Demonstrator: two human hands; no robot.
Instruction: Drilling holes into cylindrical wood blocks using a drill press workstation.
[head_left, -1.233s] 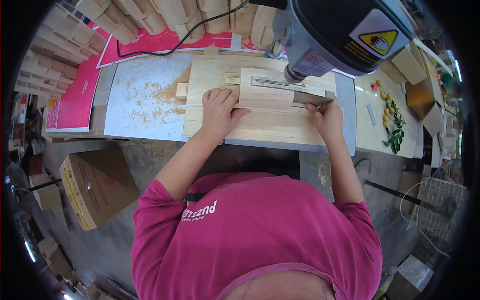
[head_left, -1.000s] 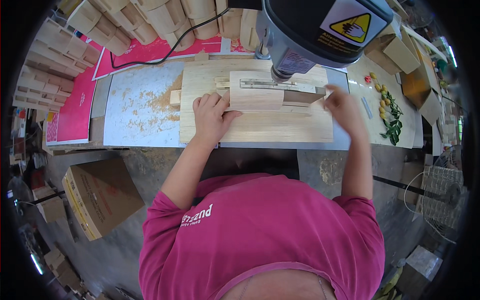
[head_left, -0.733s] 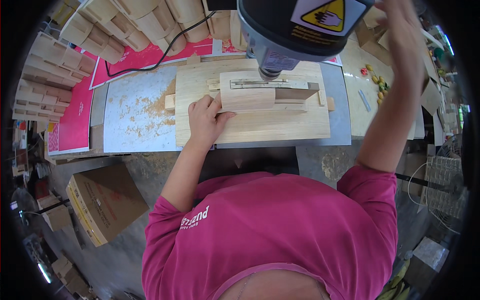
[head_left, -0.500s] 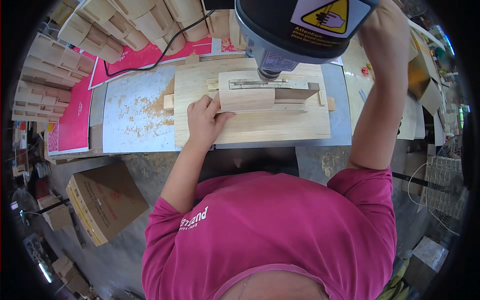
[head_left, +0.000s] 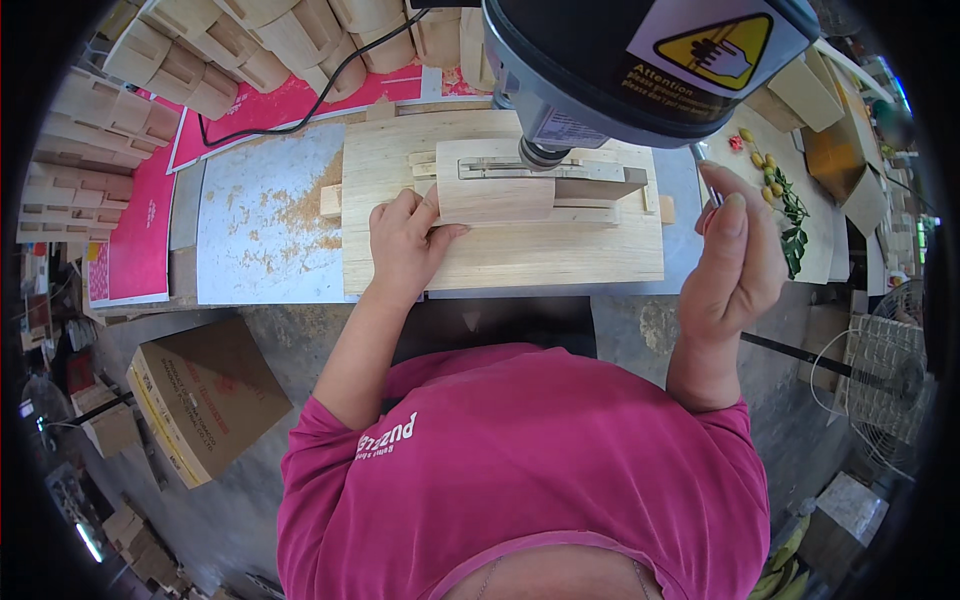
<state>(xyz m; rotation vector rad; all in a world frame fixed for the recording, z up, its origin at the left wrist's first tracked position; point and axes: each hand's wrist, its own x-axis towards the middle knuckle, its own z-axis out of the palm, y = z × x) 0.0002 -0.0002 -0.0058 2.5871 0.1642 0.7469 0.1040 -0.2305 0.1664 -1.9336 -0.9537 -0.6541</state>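
Observation:
A pale curved wooden piece sits in a wooden jig on a flat board, under a bench drill press. My left hand is closed on the left end of that piece, thumb along its near edge and fingers over the top. The drill chuck is right above the slotted strip at the piece's far side; whether a bit touches the wood cannot be made out. On the right, my right hand closes its fingers and thumb round a thin metal lever beside the drill head.
Stacked curved wooden pieces line the back left, with a black cable in front. Sawdust lies left of the board. Small yellow fruits and leaves are at the right. A cardboard box stands below the table.
My right hand has come down and toward me with the lever, from high beside the drill head. My left hand and the wooden piece have stayed in place.

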